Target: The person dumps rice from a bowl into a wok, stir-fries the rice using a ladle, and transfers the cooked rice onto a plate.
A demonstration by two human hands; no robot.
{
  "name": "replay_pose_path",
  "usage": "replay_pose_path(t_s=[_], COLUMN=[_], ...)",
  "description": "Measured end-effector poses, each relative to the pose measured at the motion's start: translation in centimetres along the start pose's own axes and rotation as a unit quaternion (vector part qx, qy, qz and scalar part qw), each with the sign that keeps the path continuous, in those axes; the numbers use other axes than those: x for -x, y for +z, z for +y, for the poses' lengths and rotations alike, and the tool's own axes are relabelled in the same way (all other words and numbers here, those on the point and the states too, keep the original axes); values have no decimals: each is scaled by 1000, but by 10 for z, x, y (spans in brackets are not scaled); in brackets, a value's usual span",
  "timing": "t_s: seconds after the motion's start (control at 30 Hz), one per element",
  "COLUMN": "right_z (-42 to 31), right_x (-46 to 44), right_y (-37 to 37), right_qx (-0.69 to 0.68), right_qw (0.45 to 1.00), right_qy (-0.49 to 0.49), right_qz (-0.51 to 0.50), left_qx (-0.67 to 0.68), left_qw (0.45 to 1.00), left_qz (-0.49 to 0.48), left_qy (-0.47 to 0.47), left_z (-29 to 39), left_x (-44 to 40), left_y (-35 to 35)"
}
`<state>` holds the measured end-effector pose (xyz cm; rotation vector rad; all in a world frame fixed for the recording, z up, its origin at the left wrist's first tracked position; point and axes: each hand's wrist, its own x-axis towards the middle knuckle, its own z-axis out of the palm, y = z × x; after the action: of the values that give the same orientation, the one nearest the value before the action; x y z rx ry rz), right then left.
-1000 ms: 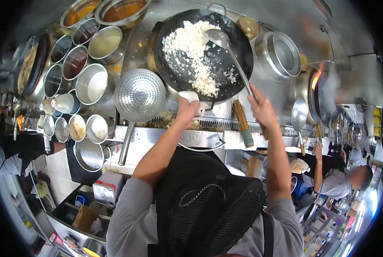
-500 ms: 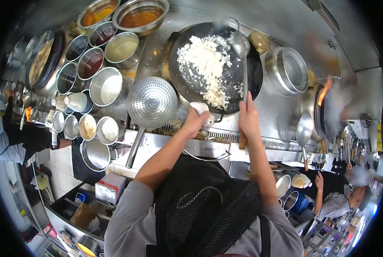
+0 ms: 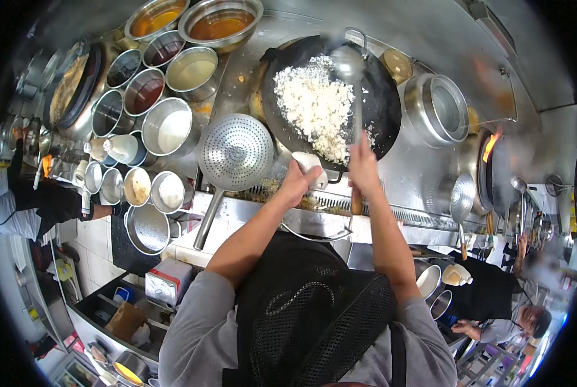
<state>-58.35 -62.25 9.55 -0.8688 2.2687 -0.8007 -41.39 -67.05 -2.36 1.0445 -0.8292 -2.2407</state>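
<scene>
White rice (image 3: pixel 314 103) lies in a black wok (image 3: pixel 384 106), heaped on its left and lower part, with loose grains to the right. My right hand (image 3: pixel 364 171) is closed round the wooden-ended handle of a long metal ladle (image 3: pixel 349 66). The ladle's bowl is blurred by motion and is over the far part of the wok, right of the rice. My left hand (image 3: pixel 298 184) grips a folded white cloth (image 3: pixel 311 169) at the wok's near rim. Whether the cloth wraps the wok's near handle I cannot tell.
Left of the wok rests a perforated strainer (image 3: pixel 235 152), its handle toward me. Beyond it stand several metal pots and bowls of sauces and seasonings (image 3: pixel 192 71). Stacked metal pots (image 3: pixel 433 106) are on the right, near a flame (image 3: pixel 491 145). People work at both sides.
My right hand and the ladle have moved left. The rice appears more gathered. My left hand keeps the cloth at the rim. The co-worker on the right has shifted position.
</scene>
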Motion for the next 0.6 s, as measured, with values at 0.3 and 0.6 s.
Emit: replay_pose_path(t_s=[0.3,0.6], right_z=[101,105], right_x=[90,153], right_y=[-106,-63], right_qx=[226,207], right_qw=[960,965], right_qy=[-146,-150], right_qz=[-82,-59], left_qx=[-42,18], left_qw=[998,998], left_qz=[9,8], left_qy=[42,54], left_z=[-10,-13], left_x=[-2,-1], left_y=[0,5])
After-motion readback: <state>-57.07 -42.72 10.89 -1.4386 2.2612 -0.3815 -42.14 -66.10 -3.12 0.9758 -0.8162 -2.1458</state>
